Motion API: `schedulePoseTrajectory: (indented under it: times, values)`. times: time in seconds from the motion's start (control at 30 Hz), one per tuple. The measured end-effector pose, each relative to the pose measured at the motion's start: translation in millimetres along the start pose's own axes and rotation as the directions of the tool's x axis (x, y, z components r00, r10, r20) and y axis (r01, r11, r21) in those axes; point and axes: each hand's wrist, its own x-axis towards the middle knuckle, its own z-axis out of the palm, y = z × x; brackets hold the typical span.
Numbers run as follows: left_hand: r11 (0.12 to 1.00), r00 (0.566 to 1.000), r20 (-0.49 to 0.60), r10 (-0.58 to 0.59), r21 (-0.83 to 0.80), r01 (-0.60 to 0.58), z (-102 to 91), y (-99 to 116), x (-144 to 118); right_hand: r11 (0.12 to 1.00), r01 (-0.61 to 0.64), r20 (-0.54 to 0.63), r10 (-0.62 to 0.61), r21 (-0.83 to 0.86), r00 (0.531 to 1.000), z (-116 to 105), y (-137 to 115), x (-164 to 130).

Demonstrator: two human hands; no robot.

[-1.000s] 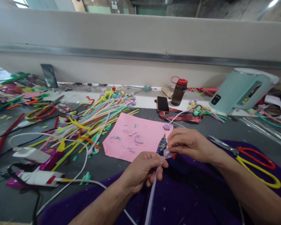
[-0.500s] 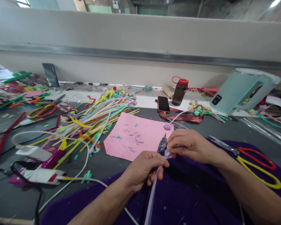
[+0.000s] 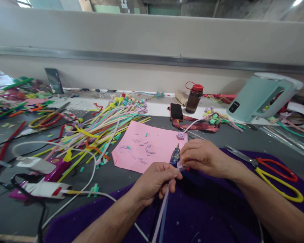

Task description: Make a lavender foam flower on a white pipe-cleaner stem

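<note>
My left hand [image 3: 155, 180] is closed in a pinch on a pale lavender pipe cleaner [image 3: 162, 211], whose long stem hangs down towards me. At the stem's upper end my right hand [image 3: 206, 157] pinches a small bunched lavender piece [image 3: 179, 165], mostly hidden by the fingers. Just behind both hands lies a blue glue gun [image 3: 175, 157], its nozzle pointing away from me over the pink sheet [image 3: 126, 155]. Short lavender and green clippings are scattered on that sheet. A finished-looking lavender pipe cleaner flower [image 3: 181, 135] rests at its far right corner.
Scissors [image 3: 255, 163] with red and yellow handles lie on purple cloth [image 3: 207, 209] at right. A pipe cleaner bundle [image 3: 106, 125] fills the left middle, near cables and a power strip [image 3: 55, 170]. Behind stand a bottle [image 3: 194, 99], phone [image 3: 176, 112] and green kettle [image 3: 258, 98].
Both hands stay almost in place, still pinching the lavender pipe cleaner. The stem's lower end has swung slightly to the left.
</note>
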Motion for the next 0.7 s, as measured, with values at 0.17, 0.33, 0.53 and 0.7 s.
schedulePoseTrajectory:
  times: [0.17, 0.33, 0.53, 0.7]
  values:
    - [0.995, 0.999, -0.024, 0.029, 0.098, -0.026, -1.1, -0.4, 0.7, 1.000, 0.003, 0.006, -0.003, 0.013, 1.000, 0.3, 0.4, -0.2]
    - [0.992, 0.999, -0.002, 0.044, 0.120, -0.044, -1.5, -0.1, 1.7, 0.998, 0.021, 0.012, -0.022, 0.051, 1.000, 1.3, 2.1, -0.4]
    - [0.991, 0.999, -0.018, 0.038, 0.128, -0.036, -3.0, -3.3, 3.8, 0.999, 0.013, 0.021, -0.015, 0.049, 1.000, 3.2, -0.6, -0.2]
    - [0.989, 0.998, -0.024, 0.050, 0.138, -0.047, -4.0, -6.2, 4.5, 0.999, -0.001, 0.035, 0.000, 0.036, 0.999, 4.8, -1.5, 0.0]
